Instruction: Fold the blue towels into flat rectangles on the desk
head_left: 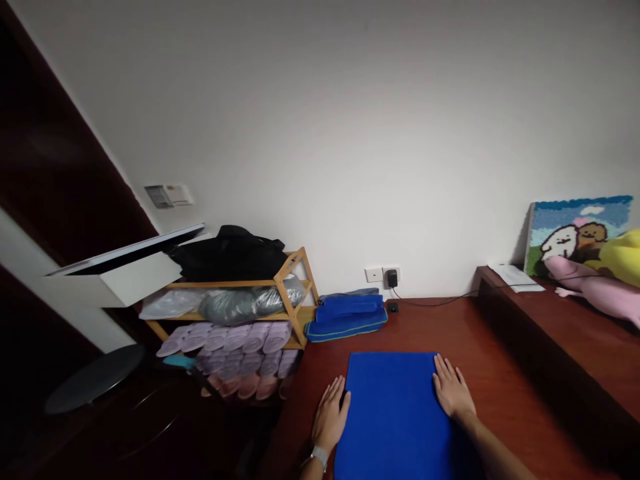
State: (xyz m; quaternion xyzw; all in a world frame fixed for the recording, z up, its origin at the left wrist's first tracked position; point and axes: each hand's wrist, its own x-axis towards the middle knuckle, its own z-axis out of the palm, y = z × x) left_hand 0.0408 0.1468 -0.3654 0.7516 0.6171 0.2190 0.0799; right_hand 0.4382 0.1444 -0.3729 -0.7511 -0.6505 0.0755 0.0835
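Two hands flat, fingers extended, neither gripping: left hand along the nine o'clock edge of a smooth, royal-blue rectangular cloth, right hand at its two o'clock edge. Cloth lies flat on a reddish-brown, glossy tabletop. Best handling, I judge: light, level palms, even outward strokes, corners kept square.

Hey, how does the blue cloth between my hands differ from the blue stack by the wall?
The cloth lies flat; the stack is piled in layers. The cloth sits between the left hand and right hand; the stack is by the wall. The stack shows a greenish edge line; the cloth shows none. Both are blue and on the table.
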